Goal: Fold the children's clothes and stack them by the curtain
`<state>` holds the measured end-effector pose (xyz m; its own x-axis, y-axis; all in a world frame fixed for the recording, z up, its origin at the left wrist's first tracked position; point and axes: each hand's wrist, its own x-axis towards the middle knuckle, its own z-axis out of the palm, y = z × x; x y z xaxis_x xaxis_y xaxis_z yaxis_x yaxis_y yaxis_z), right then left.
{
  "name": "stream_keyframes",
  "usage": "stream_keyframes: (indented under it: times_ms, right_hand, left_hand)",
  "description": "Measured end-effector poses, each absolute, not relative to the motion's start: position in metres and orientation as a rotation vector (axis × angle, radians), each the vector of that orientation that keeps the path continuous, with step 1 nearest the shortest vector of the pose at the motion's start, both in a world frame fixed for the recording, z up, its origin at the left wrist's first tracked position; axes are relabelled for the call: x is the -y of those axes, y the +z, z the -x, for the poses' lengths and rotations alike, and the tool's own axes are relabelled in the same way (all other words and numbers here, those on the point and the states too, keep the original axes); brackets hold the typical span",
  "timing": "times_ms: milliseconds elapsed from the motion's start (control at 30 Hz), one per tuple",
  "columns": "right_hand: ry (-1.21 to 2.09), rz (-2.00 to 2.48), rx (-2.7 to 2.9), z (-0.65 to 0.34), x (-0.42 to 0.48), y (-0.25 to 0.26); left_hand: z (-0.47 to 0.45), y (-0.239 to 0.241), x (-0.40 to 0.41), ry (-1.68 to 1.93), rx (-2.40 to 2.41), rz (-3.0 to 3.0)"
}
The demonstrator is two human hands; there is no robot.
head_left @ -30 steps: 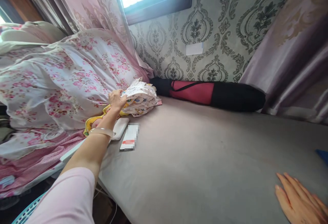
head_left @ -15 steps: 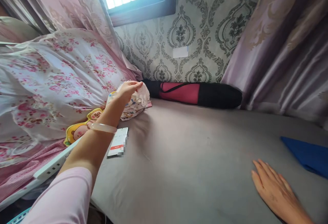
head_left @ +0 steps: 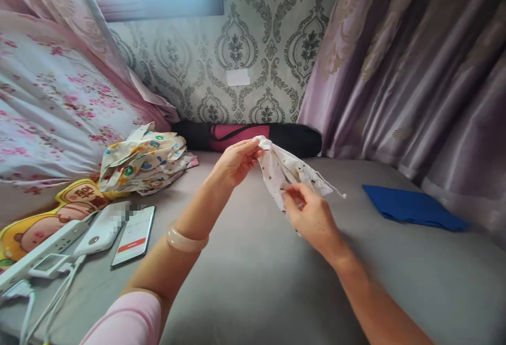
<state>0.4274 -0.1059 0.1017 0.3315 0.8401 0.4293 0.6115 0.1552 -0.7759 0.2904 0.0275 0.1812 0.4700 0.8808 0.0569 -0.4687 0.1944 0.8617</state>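
A small white cloth item (head_left: 276, 168) with brown and gold prints and a thin cord hangs above the bed in front of me. It looks like a light baby garment, though folds hide its exact kind. My left hand (head_left: 241, 160) pinches its gathered white top edge. Lower down, my right hand (head_left: 310, 210) has thumb and fingers closed at the cloth's front side. To the left lies a pile of printed cloths (head_left: 144, 158), apart from both hands.
A phone (head_left: 134, 237), a white power bank (head_left: 103, 229) and a power strip (head_left: 47, 250) with cables lie at left, beside a yellow cartoon cushion (head_left: 67, 210). A black-and-red long bag (head_left: 245, 137) rests along the wall. Folded blue cloth (head_left: 411, 208) lies at right.
My left hand has come away from the pile with the white cloth, toward the middle. My right hand has risen from the bed to the cloth. The view has turned right.
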Motion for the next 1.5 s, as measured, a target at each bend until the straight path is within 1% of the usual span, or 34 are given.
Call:
stream_keyframes:
  times_ms: [133, 200, 267, 333, 433, 533, 600, 700, 800, 867, 933, 1033, 1167, 1300, 1400, 1500]
  right_hand:
    - [-0.106, 1.621, 1.271, -0.410, 0.076, 0.090]
    - [-0.138, 1.668, 1.216, -0.413, 0.064, 0.082]
    - [-0.071, 1.696, 1.225, -0.420, 0.056, 0.076]
    - [0.068, 1.665, 1.301, -0.428, 0.053, 0.073]
    - [0.385, 1.514, 1.365, -0.441, 0.053, 0.070]
    - [0.637, 1.368, 1.307, -0.453, 0.055, 0.074]
    - [0.704, 1.316, 1.252, -0.461, 0.059, 0.080]
    - [0.787, 1.308, 1.107, -0.474, 0.070, 0.096]
    - [0.856, 1.352, 0.972, -0.488, 0.084, 0.109]
    - [0.862, 1.409, 0.964, -0.498, 0.091, 0.113]
    - [0.825, 1.487, 0.982, -0.507, 0.095, 0.113]
    - [0.686, 1.586, 1.023, -0.518, 0.096, 0.109]
    - [0.551, 1.644, 1.102, -0.525, 0.094, 0.106]
    - [0.468, 1.683, 1.096, -0.529, 0.095, 0.107]
    - [0.432, 1.664, 1.044, -0.536, 0.097, 0.105]
    - [0.386, 1.617, 1.002, -0.546, 0.097, 0.101]
  left_hand:
    - [-0.309, 0.175, -0.002, 0.966, -0.466, -0.924]
    - [-0.312, 0.173, 0.005, 0.992, -0.479, -0.947]
    - [-0.313, 0.168, 0.006, 1.058, -0.518, -0.971]
    - [-0.311, 0.162, 0.001, 1.175, -0.571, -0.991]
    - [-0.305, 0.147, -0.013, 1.359, -0.677, -1.025]
    - [-0.297, 0.128, -0.027, 1.382, -0.754, -1.070]
    - [-0.294, 0.117, -0.034, 1.287, -0.772, -1.113]
    - [-0.291, 0.105, -0.040, 1.043, -0.805, -1.225]
    - [-0.290, 0.099, -0.043, 0.762, -0.801, -1.398]
    - [-0.290, 0.097, -0.045, 0.674, -0.794, -1.485]
    - [-0.289, 0.095, -0.045, 0.684, -0.829, -1.556]
    - [-0.289, 0.093, -0.041, 0.647, -0.888, -1.721]
    - [-0.295, 0.091, -0.028, 0.369, -0.865, -2.107]
    - [-0.304, 0.085, -0.018, 0.102, -0.993, -2.426]
    - [-0.303, 0.083, -0.021, 0.020, -1.087, -2.475]
    - [-0.290, 0.088, -0.031, 0.060, -1.063, -2.374]
